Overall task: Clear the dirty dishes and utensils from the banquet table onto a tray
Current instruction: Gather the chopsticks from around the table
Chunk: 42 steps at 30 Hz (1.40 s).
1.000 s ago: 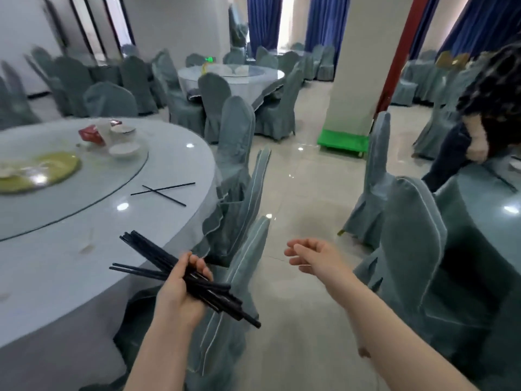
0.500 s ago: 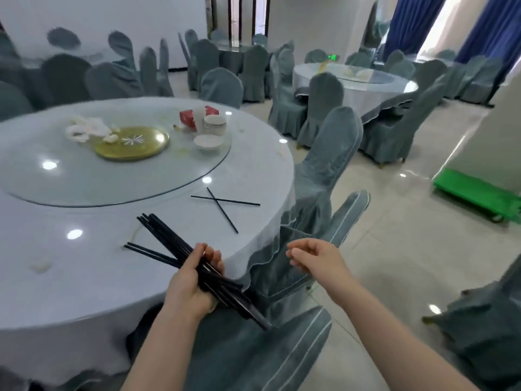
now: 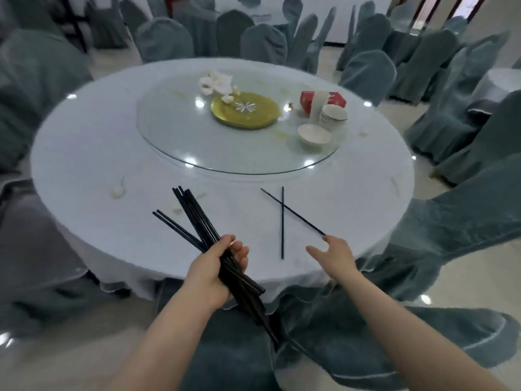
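My left hand [image 3: 214, 266] grips a bundle of several black chopsticks [image 3: 194, 215] over the near edge of the round banquet table [image 3: 90, 153]. Two more black chopsticks [image 3: 282, 221] lie crossed on the cloth to the right. My right hand [image 3: 334, 253] is open with fingers spread, its fingertips at the near end of one of those chopsticks. On the glass turntable [image 3: 174, 136] stand a gold plate [image 3: 245, 111], a white bowl [image 3: 313, 134], a stack of white bowls [image 3: 333, 115] and a red box [image 3: 322, 101].
White crumpled napkins [image 3: 215, 81] lie beside the gold plate. Small scraps [image 3: 118, 190] dot the tablecloth. Grey-green covered chairs ring the table, one [image 3: 332, 334] right under my arms and one [image 3: 465, 215] at the right.
The view has swung left to face the table. My right hand has reached forward and opened at the crossed chopsticks. My left hand still holds the bundle.
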### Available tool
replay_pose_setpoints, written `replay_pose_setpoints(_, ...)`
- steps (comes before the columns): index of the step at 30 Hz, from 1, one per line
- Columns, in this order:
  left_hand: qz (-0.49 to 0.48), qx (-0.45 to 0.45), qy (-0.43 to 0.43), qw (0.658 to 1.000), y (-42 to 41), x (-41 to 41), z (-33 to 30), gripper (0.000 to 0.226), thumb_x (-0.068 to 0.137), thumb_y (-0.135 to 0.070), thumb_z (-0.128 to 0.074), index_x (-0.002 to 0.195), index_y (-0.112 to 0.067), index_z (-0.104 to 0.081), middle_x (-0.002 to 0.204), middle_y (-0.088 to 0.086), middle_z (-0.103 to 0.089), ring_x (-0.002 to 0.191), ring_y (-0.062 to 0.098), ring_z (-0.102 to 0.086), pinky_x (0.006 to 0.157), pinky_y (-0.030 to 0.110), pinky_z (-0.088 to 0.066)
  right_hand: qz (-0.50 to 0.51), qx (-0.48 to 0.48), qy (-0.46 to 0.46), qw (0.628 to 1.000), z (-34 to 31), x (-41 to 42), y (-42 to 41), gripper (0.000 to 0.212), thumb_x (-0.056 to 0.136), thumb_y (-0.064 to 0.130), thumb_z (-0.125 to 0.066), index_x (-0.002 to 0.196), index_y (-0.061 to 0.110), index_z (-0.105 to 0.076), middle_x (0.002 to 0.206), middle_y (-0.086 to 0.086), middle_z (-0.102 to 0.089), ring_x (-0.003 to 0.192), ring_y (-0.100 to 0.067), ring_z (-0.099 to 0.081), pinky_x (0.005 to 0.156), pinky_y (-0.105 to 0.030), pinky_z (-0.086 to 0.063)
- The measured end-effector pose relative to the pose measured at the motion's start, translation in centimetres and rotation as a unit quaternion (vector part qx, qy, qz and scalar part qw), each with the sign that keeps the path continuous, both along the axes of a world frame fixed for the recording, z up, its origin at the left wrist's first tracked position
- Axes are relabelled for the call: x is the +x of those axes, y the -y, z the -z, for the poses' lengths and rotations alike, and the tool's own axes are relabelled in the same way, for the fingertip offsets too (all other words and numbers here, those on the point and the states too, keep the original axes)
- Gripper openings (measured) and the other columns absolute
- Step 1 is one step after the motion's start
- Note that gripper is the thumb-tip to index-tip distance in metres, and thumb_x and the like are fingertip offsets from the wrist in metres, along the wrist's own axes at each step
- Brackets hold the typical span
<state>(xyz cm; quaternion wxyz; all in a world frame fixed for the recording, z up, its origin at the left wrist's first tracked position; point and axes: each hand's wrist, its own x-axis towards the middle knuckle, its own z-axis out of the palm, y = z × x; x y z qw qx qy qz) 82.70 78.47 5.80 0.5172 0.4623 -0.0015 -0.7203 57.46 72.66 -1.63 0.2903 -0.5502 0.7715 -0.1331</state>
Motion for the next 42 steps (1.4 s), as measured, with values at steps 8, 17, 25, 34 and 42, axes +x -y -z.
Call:
replay_pose_setpoints(8, -0.105, 0.047, 0.060, 0.992, -2.4, -1.0, 1.4, 0.011, 0.097, -0.013, -0.052, 0.088, -0.009, -0.058, 0.055, 0.001, -0.060, 0.048, 0.013, -0.062, 0.046, 0.021, -0.051, -0.016, 0.031, -0.127, 0.991, 7.0, 2.3, 7.7, 0.101, 0.080, 0.076, -0.044, 0.144, 0.000, -0.021, 0.147, -0.020, -0.028, 0.134, -0.038, -0.028, 0.107, -0.049, -0.028)
replay_pose_setpoints(17, -0.118, 0.033, 0.070, 0.990, -5.4, -0.6, 1.2, 0.007, 0.094, -0.015, -0.055, 0.091, -0.009, -0.059, 0.060, 0.001, -0.061, 0.051, 0.012, -0.061, 0.048, 0.023, -0.053, -0.082, -0.050, -0.114, 0.989, 7.7, 6.1, 5.3, 0.030, 0.094, 0.009, -0.046, 0.124, 0.004, -0.050, 0.127, -0.018, -0.048, 0.114, -0.035, -0.046, 0.092, -0.042, -0.041)
replay_pose_setpoints(25, -0.099, 0.006, 0.012, 0.995, -7.0, -0.4, 1.5, 0.008, 0.095, -0.015, -0.054, 0.092, -0.010, -0.059, 0.065, 0.002, -0.065, 0.056, 0.014, -0.066, 0.050, 0.025, -0.054, -0.060, 0.015, 0.067, 0.996, 2.8, 3.8, 1.3, 0.017, 0.090, 0.008, -0.052, 0.085, 0.006, -0.068, 0.078, -0.011, -0.065, 0.076, -0.029, -0.058, 0.064, -0.029, -0.043)
replay_pose_setpoints(34, -0.091, 0.006, -0.042, 0.995, -5.3, -5.9, 1.7, 0.012, 0.100, -0.012, -0.047, 0.091, -0.010, -0.054, 0.088, 0.014, -0.073, 0.083, 0.025, -0.070, 0.071, 0.034, -0.051, -0.054, 0.007, 0.300, 0.952, -8.8, 2.2, -8.5, 0.014, 0.092, 0.005, -0.053, 0.096, 0.008, -0.067, 0.056, -0.001, -0.059, 0.043, -0.008, -0.051, 0.042, -0.019, -0.040)
replay_pose_setpoints(42, -0.023, -0.027, 0.010, 0.999, -3.8, -15.5, -0.9, 0.012, 0.100, -0.013, -0.049, 0.105, -0.006, -0.056, 0.076, 0.012, -0.075, 0.068, 0.021, -0.073, 0.060, 0.032, -0.057, -0.060, -0.030, 0.234, 0.970, -11.1, -4.5, -11.9, 0.020, 0.087, 0.010, -0.054, 0.087, 0.022, -0.071, 0.054, 0.001, -0.061, 0.050, -0.006, -0.055, 0.055, -0.021, -0.043)
